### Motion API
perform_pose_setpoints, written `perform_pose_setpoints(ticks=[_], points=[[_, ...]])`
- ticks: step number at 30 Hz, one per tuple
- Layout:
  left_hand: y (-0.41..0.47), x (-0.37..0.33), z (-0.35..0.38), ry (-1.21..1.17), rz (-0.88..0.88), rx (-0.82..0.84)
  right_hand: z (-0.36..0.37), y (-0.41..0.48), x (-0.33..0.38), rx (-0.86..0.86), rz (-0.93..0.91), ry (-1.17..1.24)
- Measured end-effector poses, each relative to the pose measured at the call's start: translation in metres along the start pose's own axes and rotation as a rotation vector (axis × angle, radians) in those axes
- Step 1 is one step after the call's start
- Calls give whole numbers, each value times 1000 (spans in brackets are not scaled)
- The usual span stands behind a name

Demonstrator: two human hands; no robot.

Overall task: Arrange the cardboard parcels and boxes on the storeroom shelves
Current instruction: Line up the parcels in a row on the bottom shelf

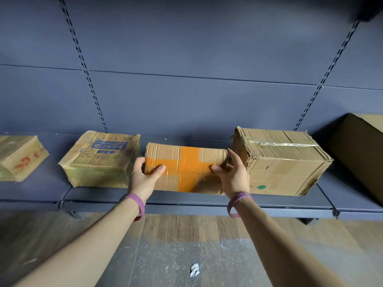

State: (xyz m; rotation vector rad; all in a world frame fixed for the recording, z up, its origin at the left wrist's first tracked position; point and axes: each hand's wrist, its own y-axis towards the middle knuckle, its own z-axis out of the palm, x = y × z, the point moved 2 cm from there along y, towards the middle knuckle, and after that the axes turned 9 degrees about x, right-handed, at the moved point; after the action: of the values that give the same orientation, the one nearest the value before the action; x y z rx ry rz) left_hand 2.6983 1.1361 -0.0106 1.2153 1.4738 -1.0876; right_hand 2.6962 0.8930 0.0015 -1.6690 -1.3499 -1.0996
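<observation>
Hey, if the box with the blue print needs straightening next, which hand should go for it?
Left. The left hand grips the left end of the orange-taped box, right beside the blue-print box; the right hand holds the far end.

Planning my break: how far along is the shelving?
Done: the red-marked box, blue-printed box, clear-taped box and big box sit on the shelf. In hand: left hand and right hand grip the orange-taped box between two of them. Left: releasing it; no other parcels in view.
</observation>
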Motion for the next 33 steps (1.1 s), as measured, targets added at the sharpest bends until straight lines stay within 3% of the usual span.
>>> perform_pose_setpoints(ticks=[9, 14, 18, 21, 24, 27, 33], points=[[-7, -17, -9, -182, -18, -43, -6, -7, 21, -39, -5, -10], [-10, -25, -22, -293, -53, -93, -6, -15, 31, -31, -111, 174], [-11, -35, -34, -383, -59, -64, -10, -15, 31, -34, -17, 395], [-11, -42, -40, -456, -79, -30, -10, -19, 20, 72, 164, 406], [-13, -43, -44, -528, -114, 29, -9, -27, 21, 249, 315, 721], [-15, -42, -44, -576, -167, 67, -14, -33, 29, 336, 292, 901], [-13, -41, -45, -644, -208, 82, -19, -41, 30, 362, 196, 908]])
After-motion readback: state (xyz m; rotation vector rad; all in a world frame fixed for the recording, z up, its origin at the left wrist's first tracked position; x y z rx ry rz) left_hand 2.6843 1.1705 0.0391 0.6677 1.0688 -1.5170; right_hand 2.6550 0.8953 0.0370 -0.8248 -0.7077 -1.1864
